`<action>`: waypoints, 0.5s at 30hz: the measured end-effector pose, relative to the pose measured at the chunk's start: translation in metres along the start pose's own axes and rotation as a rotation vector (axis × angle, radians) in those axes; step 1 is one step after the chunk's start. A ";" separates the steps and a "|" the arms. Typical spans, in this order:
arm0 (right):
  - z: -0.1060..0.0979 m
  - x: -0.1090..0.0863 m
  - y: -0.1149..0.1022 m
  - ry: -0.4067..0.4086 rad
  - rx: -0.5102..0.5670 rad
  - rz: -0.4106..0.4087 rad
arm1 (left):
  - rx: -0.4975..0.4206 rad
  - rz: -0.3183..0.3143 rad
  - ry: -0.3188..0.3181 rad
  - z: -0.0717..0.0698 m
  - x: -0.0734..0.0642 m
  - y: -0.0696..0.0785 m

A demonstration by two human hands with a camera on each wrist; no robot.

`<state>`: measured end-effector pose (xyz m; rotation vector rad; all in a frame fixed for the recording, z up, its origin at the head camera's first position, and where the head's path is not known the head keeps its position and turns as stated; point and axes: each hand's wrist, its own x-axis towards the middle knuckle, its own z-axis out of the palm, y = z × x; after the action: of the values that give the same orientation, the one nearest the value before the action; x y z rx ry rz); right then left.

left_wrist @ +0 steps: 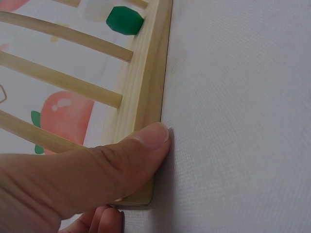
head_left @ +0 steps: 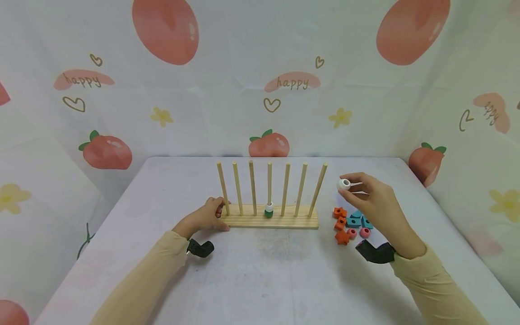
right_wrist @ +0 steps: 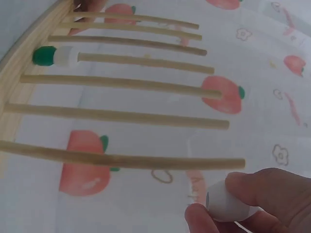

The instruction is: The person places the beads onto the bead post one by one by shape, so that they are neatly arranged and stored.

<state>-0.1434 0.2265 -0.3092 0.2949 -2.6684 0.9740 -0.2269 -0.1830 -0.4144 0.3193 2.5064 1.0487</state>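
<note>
A wooden peg board (head_left: 243,221) with a row of several upright pegs stands mid-table. Its middle peg carries a green bead (head_left: 268,214) at the bottom and a white bead (head_left: 269,206) on top of that. My left hand (head_left: 209,214) grips the board's left end, the thumb (left_wrist: 153,136) along the front edge and the other fingers behind. Raised to the right of the rack, my right hand (head_left: 371,192) pinches another white bead (head_left: 344,184) between thumb and fingers, its hole showing. In the right wrist view that bead (right_wrist: 226,204) is just beyond the tip of the end peg (right_wrist: 233,163).
Right of the board lies a group of loose beads: several orange ones, among them a star-shaped bead (head_left: 342,237), blue blocks (head_left: 353,222) and two pink round beads (head_left: 364,233). A white cloth (head_left: 227,90) with printed peaches hangs behind the table.
</note>
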 end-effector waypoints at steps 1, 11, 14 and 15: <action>0.000 0.001 -0.003 0.015 0.005 -0.016 | 0.003 -0.001 0.000 0.000 0.000 0.000; -0.001 0.009 -0.028 0.120 0.143 -0.178 | 0.007 -0.011 0.001 0.001 0.001 0.000; 0.000 0.011 -0.035 0.139 0.183 -0.210 | 0.008 -0.015 -0.001 0.001 0.001 0.000; 0.001 0.012 -0.036 0.144 0.194 -0.219 | 0.009 -0.014 -0.001 0.001 0.001 0.000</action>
<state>-0.1443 0.1974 -0.2843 0.5255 -2.3571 1.1376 -0.2275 -0.1823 -0.4149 0.3051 2.5094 1.0319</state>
